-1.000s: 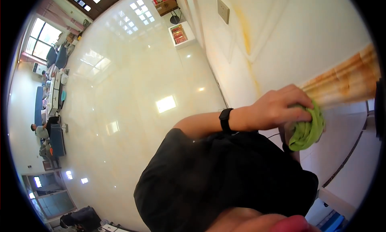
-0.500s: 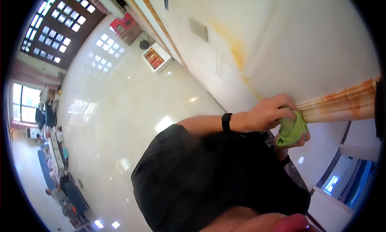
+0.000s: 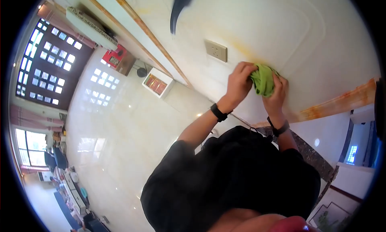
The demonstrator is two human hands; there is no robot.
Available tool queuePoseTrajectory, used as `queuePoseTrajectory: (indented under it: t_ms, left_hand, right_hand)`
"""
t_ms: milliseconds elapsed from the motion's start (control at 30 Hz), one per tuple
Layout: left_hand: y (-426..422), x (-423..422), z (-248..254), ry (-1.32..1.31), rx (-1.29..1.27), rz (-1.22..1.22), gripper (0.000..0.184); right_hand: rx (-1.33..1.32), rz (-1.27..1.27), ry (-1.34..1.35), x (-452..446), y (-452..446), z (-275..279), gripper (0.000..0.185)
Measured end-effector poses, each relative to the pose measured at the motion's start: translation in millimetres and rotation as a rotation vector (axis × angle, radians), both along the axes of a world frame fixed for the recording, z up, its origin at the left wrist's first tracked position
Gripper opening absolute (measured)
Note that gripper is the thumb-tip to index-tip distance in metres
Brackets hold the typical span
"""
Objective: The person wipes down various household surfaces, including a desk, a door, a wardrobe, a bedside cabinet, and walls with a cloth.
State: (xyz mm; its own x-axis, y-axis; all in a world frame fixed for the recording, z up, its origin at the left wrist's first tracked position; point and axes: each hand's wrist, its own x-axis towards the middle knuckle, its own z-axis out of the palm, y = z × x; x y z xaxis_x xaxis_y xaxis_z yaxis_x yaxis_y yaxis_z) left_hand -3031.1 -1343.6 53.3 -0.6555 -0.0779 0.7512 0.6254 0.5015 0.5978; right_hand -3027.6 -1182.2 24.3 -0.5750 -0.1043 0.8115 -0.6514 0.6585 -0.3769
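Note:
A bunched green cloth [image 3: 264, 80] is held between both hands, close to the glossy cream wall [image 3: 297, 35]. My left hand [image 3: 239, 83] grips its left side with curled fingers. On the right side, my right hand [image 3: 277, 94] has its fingers wrapped round the cloth. Whether the cloth touches the wall I cannot tell. A beige wall socket [image 3: 216, 51] sits just above and left of my left hand. Each wrist wears a black band.
A marbled brown trim [image 3: 341, 105] runs along the wall's edge on the right, by a doorway. On the shiny tiled floor [image 3: 120, 131] stand a white box with red packets [image 3: 156, 85] and a red carton [image 3: 115, 59]. Furniture lines the far left.
Both hands have moved with the cloth from the marbled trim up and left to the flat wall, near the socket. The camera view has shifted, showing more of the wall.

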Motion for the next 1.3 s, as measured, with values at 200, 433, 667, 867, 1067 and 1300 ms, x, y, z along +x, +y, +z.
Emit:
queuePoseTrajectory:
  t_ms: [200, 433, 667, 867, 1067, 1300]
  left_hand:
    - [-15.4, -25.7, 44.3, 0.174, 0.059, -0.078, 0.045]
    - [41.7, -24.5, 57.6, 0.302, -0.016, -0.327, 0.047]
    - [69.8, -15.8, 16.3, 0.239, -0.146, -0.473, 0.041]
    - [27.7, -21.5, -11.2, 0.142, -0.204, -0.441, 0.043]
    - [-35.4, -38.6, 18.9, 0.172, -0.17, -0.307, 0.039]
    - [-75.9, -59.5, 50.6, 0.254, -0.057, -0.185, 0.043]
  right_hand:
    - [-0.047, -0.086, 0.141, -11.4, -27.8, 57.8, 0.067]
    - [-0.152, -0.303, 0.131, 17.3, 27.9, 48.5, 0.057]
    - [-0.119, -0.501, -0.122, 46.8, 58.1, -8.9, 0.056]
    - [-0.323, -0.318, -0.289, 32.7, 23.4, -45.1, 0.056]
    - [-0.135, -0.378, -0.198, 8.1, -48.8, 13.8, 0.054]
    - [-0.077, -0.348, -0.031, -20.4, -102.1, 59.1, 0.058]
